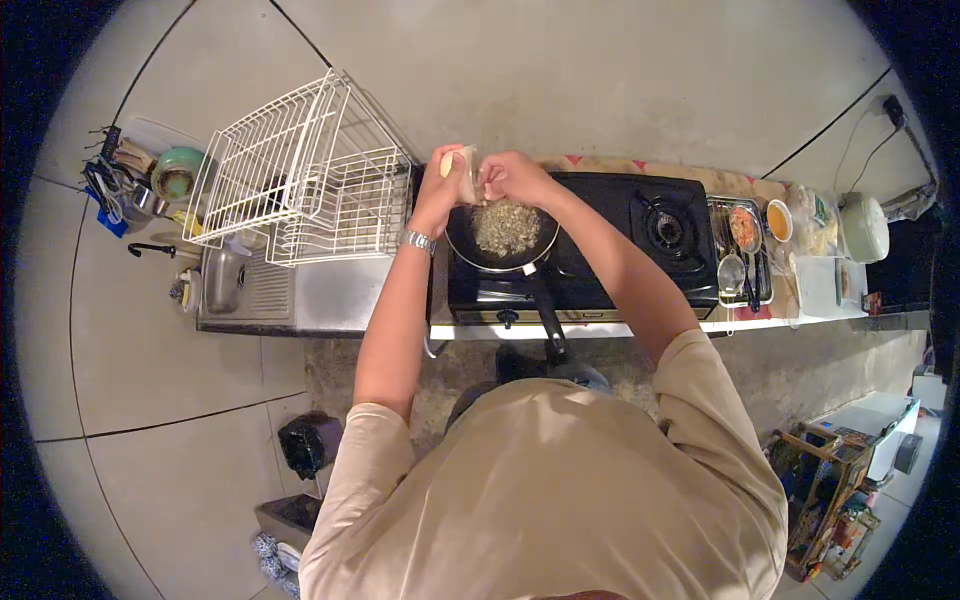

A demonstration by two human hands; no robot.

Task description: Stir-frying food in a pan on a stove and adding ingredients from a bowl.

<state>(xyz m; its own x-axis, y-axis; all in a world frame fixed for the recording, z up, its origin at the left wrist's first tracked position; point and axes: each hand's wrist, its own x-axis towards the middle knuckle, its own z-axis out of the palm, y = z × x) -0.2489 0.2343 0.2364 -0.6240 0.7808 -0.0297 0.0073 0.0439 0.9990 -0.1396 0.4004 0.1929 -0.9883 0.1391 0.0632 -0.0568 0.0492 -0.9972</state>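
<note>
Above the stove's left side, my left hand (440,187) is closed around a small see-through plastic bag (467,178) with pale contents. A pale yellow oval bit shows by its thumb, too small to name. My right hand (515,182) is close beside the bag, its fingers pinched together; whether they grip the bag's edge or a bit of its contents I cannot make out. Just under both hands, a black frying pan (462,252) sits on the left burner with chopped, pale brownish food (507,228) spread in it. Its black handle (549,318) points toward me.
The black two-burner stove (590,285) has its right burner (665,230) bare. At right is a tray (767,290) with a strainer (731,275), a plate of orange food (744,230) and an orange bowl (779,220). A white wire dish rack (350,200) and a sink (223,285) stand left.
</note>
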